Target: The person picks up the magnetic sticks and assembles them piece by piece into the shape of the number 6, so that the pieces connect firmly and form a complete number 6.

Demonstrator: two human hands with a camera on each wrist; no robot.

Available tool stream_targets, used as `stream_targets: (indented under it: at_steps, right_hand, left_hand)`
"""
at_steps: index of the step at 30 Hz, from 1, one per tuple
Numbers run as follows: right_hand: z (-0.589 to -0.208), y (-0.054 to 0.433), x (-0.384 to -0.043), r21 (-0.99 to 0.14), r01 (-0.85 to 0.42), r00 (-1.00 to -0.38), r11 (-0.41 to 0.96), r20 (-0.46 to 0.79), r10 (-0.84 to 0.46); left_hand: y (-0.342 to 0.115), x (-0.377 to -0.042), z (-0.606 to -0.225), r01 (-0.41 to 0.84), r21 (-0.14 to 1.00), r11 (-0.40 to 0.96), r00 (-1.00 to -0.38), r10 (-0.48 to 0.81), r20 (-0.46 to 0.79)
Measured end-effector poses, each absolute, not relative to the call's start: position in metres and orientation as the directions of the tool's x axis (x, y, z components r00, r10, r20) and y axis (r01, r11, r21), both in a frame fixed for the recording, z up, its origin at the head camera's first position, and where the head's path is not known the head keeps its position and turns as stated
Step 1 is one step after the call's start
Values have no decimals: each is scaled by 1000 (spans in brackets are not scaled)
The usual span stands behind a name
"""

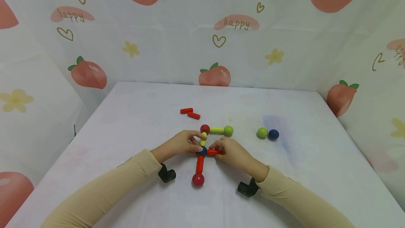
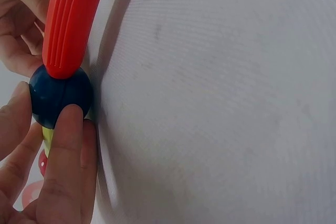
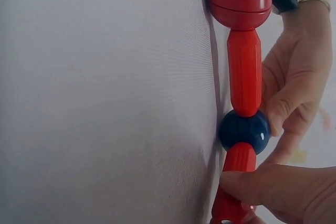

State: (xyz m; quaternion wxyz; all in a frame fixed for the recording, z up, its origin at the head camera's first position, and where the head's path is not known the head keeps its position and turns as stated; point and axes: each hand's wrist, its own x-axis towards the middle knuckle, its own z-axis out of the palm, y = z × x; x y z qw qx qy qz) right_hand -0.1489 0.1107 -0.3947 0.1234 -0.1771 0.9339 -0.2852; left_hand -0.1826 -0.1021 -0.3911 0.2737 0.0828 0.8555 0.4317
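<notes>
Left hand (image 1: 183, 143): thumb and fingers close in on the blue hub ball (image 2: 62, 95), gripping it from its sides. Right hand (image 1: 235, 152): thumb and fingers pinch a red rod (image 3: 239, 182), whose inner end touches the hub and which points toward the tabletop's right edge.

Hub position: around the middle of the tabletop (image 1: 142, 115), between the left and right edges. From it a second red rod (image 1: 200, 164) runs toward the near side, ending at a red ball (image 1: 198, 179). A yellow-green rod (image 1: 203, 141) runs toward the far edge, to another red ball (image 1: 205, 128); from there a further yellow-green rod (image 1: 216, 130) reaches right to a green ball (image 1: 228, 130).

Farther out: two loose red rods (image 1: 193, 115) lie nearer the far edge, touching or nearly so; a loose green ball (image 1: 262, 132) and loose blue ball (image 1: 273, 134) sit side by side toward the right edge.

Risks (judged): joints look like plain end contact, so a sideways push on the pinched rod could turn the hub and part its neighbours. Left fingers crowd the yellow-green rod; lifting them carelessly could knock it off. Bumped loose balls may roll.
</notes>
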Motion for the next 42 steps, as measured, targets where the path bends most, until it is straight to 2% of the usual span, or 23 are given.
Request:
stream_targets:
  at_steps: [13,33,42]
  right_hand:
    - [-395,119,-151,-628,-223,-903,745,-155,-401]
    - [-400,132,-154,-644,-211,-901,735,-164,-402]
    - [-400,132,-154,-637,-212,-901,741,-167,-401]
  left_hand:
    - [-101,-182,-388,-91,774,627,-839,370,-399]
    - [-100,-182,-387,-100,768,633,-837,364,-408]
    - [-108,-199,-379,-94,757,647,-814,387,-432]
